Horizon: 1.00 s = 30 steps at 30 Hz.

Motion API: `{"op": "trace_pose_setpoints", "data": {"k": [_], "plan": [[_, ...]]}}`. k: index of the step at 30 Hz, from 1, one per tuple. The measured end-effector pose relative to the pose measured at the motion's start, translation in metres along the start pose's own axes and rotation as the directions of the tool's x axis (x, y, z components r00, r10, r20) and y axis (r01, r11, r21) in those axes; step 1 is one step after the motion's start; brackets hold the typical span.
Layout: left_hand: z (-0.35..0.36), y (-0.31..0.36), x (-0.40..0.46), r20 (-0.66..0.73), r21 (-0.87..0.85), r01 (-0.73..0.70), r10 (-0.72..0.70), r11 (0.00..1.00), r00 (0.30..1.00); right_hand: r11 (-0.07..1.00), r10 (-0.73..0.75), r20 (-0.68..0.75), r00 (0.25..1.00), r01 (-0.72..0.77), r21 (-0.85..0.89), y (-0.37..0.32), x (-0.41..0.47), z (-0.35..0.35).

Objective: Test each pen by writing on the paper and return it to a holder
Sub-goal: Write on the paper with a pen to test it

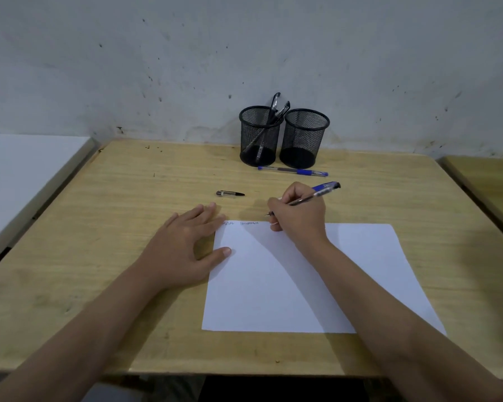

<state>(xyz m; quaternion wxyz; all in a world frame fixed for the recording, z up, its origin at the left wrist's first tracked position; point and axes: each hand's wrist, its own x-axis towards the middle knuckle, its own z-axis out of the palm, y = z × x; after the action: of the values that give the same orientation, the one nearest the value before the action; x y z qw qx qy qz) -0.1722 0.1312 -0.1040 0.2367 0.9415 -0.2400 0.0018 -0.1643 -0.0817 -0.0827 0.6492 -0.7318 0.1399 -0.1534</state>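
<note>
Fingers of your right hand (298, 211) closed in writing grip on blue-capped pen (317, 194); tip just beyond paper (302, 280) top edge, barrel slanting up-right, away from you. Left hand (183, 245) flat, open, pinning paper's left corner. Holders (304, 137) straight ahead of fingers, well apart; right hand nearer.
</note>
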Motion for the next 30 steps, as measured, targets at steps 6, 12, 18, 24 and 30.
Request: {"op": "trace_pose_setpoints", "data": {"k": [6, 12, 18, 24, 30], "plan": [[-0.0009, -0.0002, -0.0002, -0.005, -0.015, 0.000, 0.000, 1.000, 1.000, 0.999, -0.038, 0.001, 0.999, 0.038, 0.018, 0.0054, -0.0019, -0.0003], [-0.0011, 0.0005, -0.0007, -0.011, -0.015, -0.001, 0.001, 1.000, 1.000, 0.999, -0.033, 0.026, 0.999, 0.033, -0.006, 0.0069, 0.0004, 0.0020], [-0.0002, 0.0006, -0.0005, -0.022, -0.034, 0.000, 0.000, 0.999, 1.000, 1.000, -0.025, 0.029, 0.999, 0.025, -0.018, 0.0081, 0.0017, 0.0013], [0.0004, -0.0009, 0.0002, -0.028, -0.049, -0.003, 0.002, 0.999, 1.000, 1.000, -0.021, 0.014, 1.000, 0.021, -0.011, 0.0078, 0.0021, 0.0004], [-0.0006, -0.0002, 0.0002, -0.026, -0.048, 0.005, -0.006, 0.999, 1.000, 0.996, -0.083, -0.010, 0.997, 0.082, -0.026, 0.0062, -0.0003, 0.0002]]}}
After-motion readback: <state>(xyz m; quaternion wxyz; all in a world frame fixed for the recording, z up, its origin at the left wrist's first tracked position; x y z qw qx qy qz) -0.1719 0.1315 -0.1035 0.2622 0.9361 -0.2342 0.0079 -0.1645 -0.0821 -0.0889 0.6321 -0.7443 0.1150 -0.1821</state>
